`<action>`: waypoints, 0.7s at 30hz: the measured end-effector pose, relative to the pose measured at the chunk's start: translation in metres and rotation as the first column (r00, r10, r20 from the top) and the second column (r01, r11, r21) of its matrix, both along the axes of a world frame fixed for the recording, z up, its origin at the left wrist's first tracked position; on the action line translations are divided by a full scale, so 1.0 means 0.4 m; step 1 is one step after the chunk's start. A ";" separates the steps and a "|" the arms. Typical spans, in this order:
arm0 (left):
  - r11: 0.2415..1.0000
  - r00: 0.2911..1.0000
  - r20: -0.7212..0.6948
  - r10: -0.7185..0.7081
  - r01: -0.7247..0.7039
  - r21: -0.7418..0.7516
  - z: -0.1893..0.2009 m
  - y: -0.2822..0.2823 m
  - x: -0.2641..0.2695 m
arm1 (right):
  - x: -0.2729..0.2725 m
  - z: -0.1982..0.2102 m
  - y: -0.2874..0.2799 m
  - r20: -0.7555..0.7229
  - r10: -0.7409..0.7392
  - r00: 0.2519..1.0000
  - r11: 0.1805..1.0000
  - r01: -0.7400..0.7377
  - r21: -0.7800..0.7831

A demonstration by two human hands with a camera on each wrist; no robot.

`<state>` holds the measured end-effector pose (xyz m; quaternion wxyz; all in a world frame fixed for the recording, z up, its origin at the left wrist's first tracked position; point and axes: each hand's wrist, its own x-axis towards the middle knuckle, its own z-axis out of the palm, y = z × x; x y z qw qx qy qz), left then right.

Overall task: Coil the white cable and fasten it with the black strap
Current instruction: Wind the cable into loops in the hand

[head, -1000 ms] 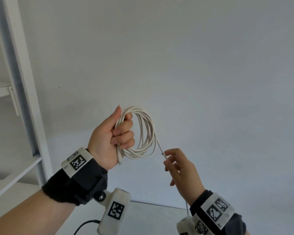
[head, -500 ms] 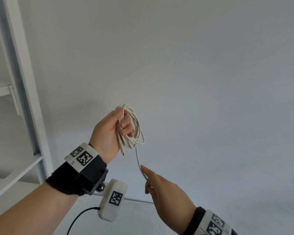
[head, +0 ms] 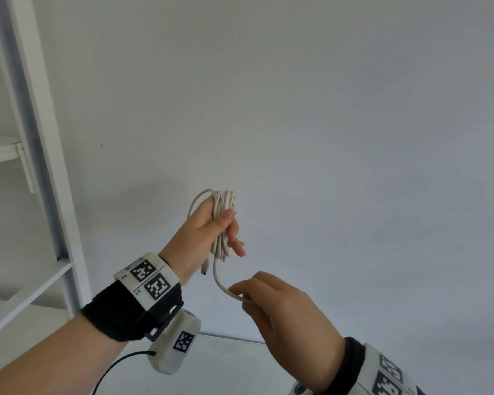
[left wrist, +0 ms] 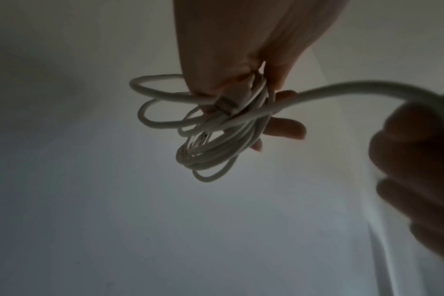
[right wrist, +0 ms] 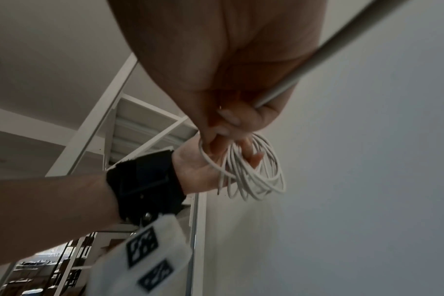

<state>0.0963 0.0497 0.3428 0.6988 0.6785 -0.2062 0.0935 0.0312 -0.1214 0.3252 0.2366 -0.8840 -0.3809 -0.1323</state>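
Observation:
My left hand (head: 208, 229) is raised in front of the wall and grips a bundle of several loops of the white cable (head: 223, 220). The thumb presses the loops against the fingers. One plug end (head: 204, 269) hangs below the palm. A free strand curves down from the coil to my right hand (head: 271, 300), which pinches it just below and to the right. In the left wrist view the cable coil (left wrist: 216, 140) hangs under the fingers. In the right wrist view the cable loops (right wrist: 254, 170) sit in the left hand (right wrist: 203, 166). No black strap is in view.
A white shelf unit (head: 40, 138) stands at the left, with a shelf board (head: 20, 295) near my left forearm. A plain white wall fills the background. A black lead (head: 117, 366) hangs from the left wrist camera. A table edge (head: 228, 339) shows at the bottom.
The wide round loops have been drawn into a narrow bundle in my left hand. My right hand dropped lower along the free strand, and now pinches it closer to the coil.

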 end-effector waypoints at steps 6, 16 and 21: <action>0.969 0.998 0.012 -0.058 0.054 0.241 -0.015 -0.015 -0.030 | 0.017 0.068 -0.013 0.203 -0.062 0.977 0.997 0.051 0.060; 0.943 0.954 -0.167 -0.248 0.277 0.183 -0.045 -0.047 -0.072 | 0.061 0.132 -0.057 0.236 -0.151 0.960 0.982 0.118 0.146; 0.944 0.923 -0.245 -0.297 0.322 0.068 -0.045 -0.047 -0.087 | 0.077 0.138 -0.068 0.195 -0.152 0.969 0.976 0.115 0.187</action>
